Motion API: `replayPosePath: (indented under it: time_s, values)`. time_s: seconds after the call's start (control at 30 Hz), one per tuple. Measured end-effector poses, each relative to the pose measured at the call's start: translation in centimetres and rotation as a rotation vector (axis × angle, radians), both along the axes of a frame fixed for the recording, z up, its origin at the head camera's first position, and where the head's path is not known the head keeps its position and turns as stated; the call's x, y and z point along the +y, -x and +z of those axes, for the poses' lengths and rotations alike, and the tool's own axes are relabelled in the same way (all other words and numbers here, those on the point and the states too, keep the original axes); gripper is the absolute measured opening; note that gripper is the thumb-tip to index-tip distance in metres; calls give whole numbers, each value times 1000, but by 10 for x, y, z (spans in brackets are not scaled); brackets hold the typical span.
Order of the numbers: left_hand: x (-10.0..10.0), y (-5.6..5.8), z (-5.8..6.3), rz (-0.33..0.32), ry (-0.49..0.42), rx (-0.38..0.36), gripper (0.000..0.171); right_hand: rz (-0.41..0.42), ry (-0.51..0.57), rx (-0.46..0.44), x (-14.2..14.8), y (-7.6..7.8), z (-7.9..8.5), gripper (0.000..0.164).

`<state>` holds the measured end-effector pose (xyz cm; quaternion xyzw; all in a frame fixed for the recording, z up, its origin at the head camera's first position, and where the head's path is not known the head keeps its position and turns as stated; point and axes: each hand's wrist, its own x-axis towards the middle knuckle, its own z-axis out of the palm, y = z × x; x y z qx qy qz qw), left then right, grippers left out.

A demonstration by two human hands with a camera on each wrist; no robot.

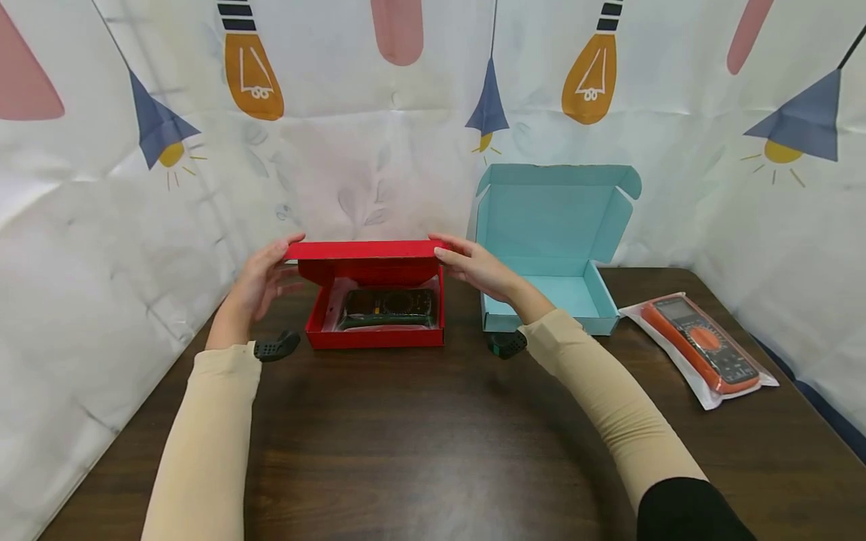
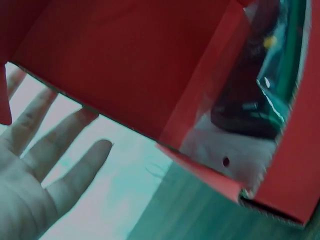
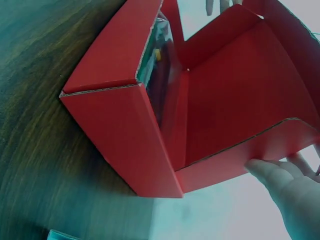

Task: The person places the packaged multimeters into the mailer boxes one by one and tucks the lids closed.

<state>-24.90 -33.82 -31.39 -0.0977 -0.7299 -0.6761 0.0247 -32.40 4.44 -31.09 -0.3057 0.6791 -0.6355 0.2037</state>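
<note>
A red cardboard box (image 1: 375, 340) stands on the table, its lid (image 1: 368, 250) raised and tilted forward over the inside. A dark multimeter (image 1: 389, 302) in clear plastic wrap lies within. At the lid's left end is my left hand (image 1: 260, 274), its fingers spread and fairly straight, with fingertips at the side edge. My right hand (image 1: 483, 269) holds the lid's right corner. In the right wrist view the thumb (image 3: 272, 175) lies against the side flap (image 3: 255, 150), while the other fingers are partly hidden behind the lid.
Right of the red box, a light blue box (image 1: 551, 218) stands with its lid up. An orange multimeter (image 1: 707, 338) in plastic wrap lies farther right on the brown table (image 1: 419, 436). A white patterned cloth (image 1: 325, 165) hangs behind.
</note>
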Motion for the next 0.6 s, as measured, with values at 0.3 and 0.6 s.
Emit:
replayPosePath:
  time_s: [0.3,0.6]
  values:
    - [-4,-1,-15,-22,-102,102,37,-59,-78,107,3,0,-9,66]
    - [-4,-1,-24,-5,-113,104,43,-95,-109,141,3,-3,-13,66]
